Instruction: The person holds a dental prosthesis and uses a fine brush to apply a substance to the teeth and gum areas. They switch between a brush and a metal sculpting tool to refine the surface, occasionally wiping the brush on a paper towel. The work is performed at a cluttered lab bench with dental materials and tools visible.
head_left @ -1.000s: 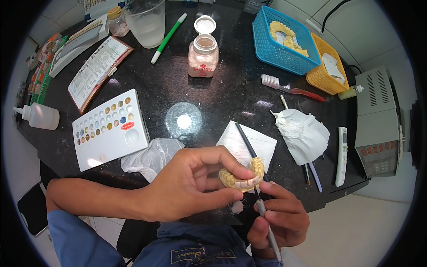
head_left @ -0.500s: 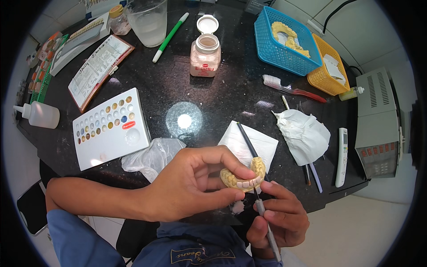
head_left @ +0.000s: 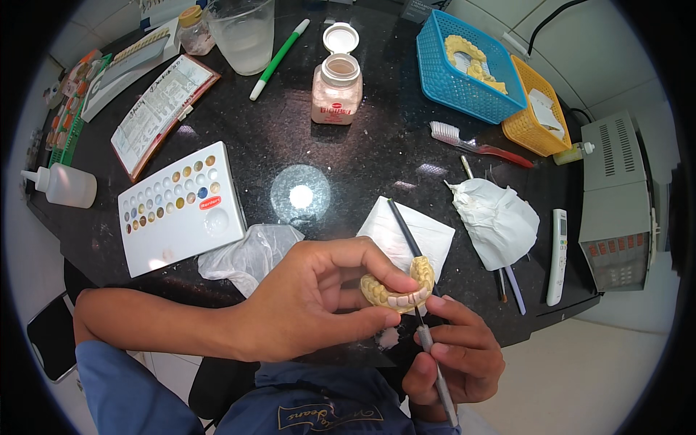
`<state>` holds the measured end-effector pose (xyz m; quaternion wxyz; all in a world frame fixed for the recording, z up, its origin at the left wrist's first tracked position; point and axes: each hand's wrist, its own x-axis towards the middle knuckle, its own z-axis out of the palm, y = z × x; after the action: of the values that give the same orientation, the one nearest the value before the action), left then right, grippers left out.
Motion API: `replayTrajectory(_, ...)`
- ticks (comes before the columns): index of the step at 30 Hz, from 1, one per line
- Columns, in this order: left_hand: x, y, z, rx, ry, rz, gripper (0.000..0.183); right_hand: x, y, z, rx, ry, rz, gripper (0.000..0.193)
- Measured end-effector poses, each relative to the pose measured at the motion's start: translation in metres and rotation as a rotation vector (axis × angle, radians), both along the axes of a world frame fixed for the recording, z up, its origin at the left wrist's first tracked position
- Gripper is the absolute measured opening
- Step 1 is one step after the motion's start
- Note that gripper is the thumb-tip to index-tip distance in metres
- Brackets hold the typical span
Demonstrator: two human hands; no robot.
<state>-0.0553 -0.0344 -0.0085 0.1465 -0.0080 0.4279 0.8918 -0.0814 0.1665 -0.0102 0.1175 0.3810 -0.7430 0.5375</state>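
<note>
The cast [head_left: 375, 293] is pinched by the left hand [head_left: 319, 301] over the tabletop [head_left: 377, 159]; the tool [head_left: 426, 339] is pinched by the right hand [head_left: 464, 355], tip at the pale teeth [head_left: 406, 299]. These seem largely formed; what is left cannot be told.

Polished to a high gloss across the speckled black surface [head_left: 362, 159]. Matt and stone-like on the yellowish cast [head_left: 423, 272], smoother over its pale front teeth [head_left: 407, 299]. Grey metal along the tool [head_left: 444, 391]. Smooth, shiny white on the palette [head_left: 174, 239]; thin, creased and translucent in the sheet [head_left: 248, 254] beside it. Soft, matt paper in the napkin [head_left: 384, 225], crumpled in the wrapper [head_left: 498, 221]. Moulded, perforated plastic in the blue basket [head_left: 464, 94] and yellow basket [head_left: 523, 129]. Transparent and smooth in the jar [head_left: 337, 94]; matt blue cloth in the shirt [head_left: 326, 395].
</note>
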Motion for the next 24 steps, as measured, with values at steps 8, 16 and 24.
replayTrajectory(8, -0.0007, -0.0004, 0.004, -0.032, -0.047, -0.005, 0.027, 0.0057, -0.0024, -0.003, -0.271, -0.046, -0.127, 0.023)
replayTrajectory(16, -0.0014, 0.0001, 0.0039, -0.042, -0.025, -0.008, 0.027, 0.0004, -0.0064, -0.0016, -0.179, -0.042, -0.032, 0.025)
replayTrajectory(24, 0.0, -0.0001, 0.0017, -0.026, -0.001, 0.002, 0.027, -0.0004, -0.0077, -0.0017, -0.091, -0.003, -0.027, 0.024)
